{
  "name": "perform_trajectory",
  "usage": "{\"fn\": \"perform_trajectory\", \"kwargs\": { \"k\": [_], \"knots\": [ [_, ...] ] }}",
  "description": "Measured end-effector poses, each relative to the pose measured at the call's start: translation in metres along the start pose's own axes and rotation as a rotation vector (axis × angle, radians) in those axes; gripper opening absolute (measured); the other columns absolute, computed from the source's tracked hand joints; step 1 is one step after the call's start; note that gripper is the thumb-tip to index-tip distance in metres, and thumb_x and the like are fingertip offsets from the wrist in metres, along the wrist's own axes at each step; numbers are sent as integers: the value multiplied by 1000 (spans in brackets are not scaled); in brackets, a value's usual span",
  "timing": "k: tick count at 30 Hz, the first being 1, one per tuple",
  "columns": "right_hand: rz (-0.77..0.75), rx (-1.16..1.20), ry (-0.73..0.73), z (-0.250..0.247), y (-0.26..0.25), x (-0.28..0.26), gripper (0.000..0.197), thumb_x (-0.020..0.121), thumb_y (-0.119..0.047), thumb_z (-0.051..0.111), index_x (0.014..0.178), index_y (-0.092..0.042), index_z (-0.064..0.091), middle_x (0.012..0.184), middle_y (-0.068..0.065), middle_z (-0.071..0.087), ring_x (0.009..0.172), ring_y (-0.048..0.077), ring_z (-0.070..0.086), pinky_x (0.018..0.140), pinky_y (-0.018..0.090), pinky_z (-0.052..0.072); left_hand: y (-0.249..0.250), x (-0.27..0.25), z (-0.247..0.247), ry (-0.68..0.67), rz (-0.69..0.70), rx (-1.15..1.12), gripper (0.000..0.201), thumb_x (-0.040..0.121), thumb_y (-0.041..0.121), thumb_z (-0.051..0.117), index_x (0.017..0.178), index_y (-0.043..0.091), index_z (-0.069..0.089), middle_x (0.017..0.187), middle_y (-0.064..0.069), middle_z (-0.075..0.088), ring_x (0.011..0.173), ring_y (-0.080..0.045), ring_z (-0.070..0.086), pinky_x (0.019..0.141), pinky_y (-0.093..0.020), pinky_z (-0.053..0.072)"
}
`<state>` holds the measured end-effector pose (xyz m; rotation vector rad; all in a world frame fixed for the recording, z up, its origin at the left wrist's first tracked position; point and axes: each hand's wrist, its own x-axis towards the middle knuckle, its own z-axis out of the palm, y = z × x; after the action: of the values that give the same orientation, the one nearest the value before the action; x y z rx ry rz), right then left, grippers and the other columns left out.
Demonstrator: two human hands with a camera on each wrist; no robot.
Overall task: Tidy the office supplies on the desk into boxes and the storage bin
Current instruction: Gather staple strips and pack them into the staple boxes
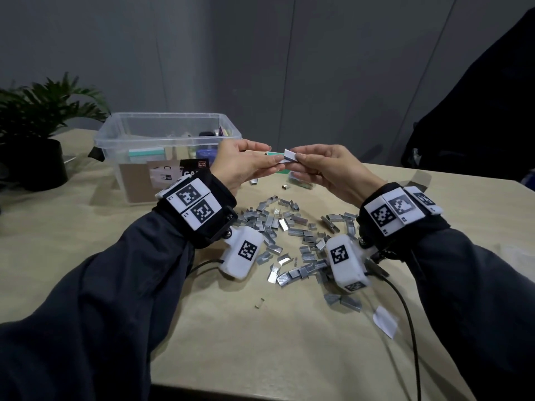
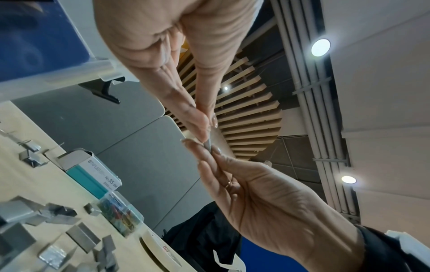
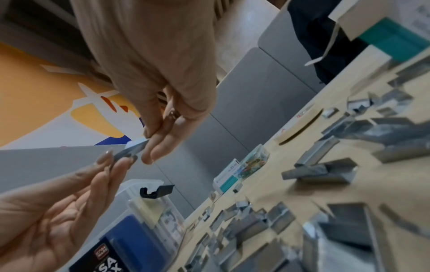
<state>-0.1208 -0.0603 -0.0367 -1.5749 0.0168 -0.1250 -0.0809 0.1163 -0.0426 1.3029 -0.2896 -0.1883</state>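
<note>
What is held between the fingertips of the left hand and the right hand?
A short grey strip of staples with a white paper end, pinched by left hand and right hand; head and right wrist views show it.

Loose staples litter the tabletop under my wrists. Beyond them stand the bin, staple box and clip box; bare tabletop lies nearer me.
</note>
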Motion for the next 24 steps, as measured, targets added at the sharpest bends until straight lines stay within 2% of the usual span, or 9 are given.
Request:
{"fn": "perform_trajectory", "kwargs": {
  "k": [4, 9, 15, 21, 24],
  "knots": [
    [-22, -24, -5, 0, -4, -1, 15, 92, 0, 61, 104, 5, 66, 88, 14, 73, 76, 12, 73, 74, 18, 59, 2, -1, -3, -12, -8, -17, 33, 77, -8, 72, 106, -7, 56, 93, -26, 70, 73, -25, 74, 65, -23, 60],
    [-43, -110, 5, -5, -12, -2, 15, 92, -1, 60, 104, 1, 68, 86, 11, 70, 71, 9, 68, 70, 16, 57, 7, 1, -7, -26, -21, -9, 32, 77, -9, 71, 105, -6, 56, 89, -24, 71, 71, -25, 73, 66, -23, 60],
    [-45, -182, -18, -4, -13, -2, 13, 90, -2, 63, 101, -1, 70, 86, 11, 70, 72, 11, 67, 74, 19, 59, 5, 1, -5, -40, -6, 26, 33, 77, -9, 71, 105, -6, 54, 88, -25, 71, 72, -27, 73, 67, -26, 61],
    [-131, -125, 5, -9, -15, 3, 16, 91, -3, 63, 105, 1, 70, 83, 9, 70, 73, 12, 67, 72, 19, 58, 5, 2, -6, -24, -2, 25, 36, 77, -10, 71, 109, -8, 53, 82, -22, 72, 71, -27, 73, 65, -25, 60],
    [-114, -182, -35, -5, -14, 4, 17, 91, -4, 63, 105, 2, 70, 84, 8, 69, 74, 12, 66, 77, 22, 59, 4, 3, -5, -25, 9, 28, 35, 77, -8, 72, 107, -7, 54, 82, -21, 72, 74, -28, 74, 69, -27, 61]
  ]
}}
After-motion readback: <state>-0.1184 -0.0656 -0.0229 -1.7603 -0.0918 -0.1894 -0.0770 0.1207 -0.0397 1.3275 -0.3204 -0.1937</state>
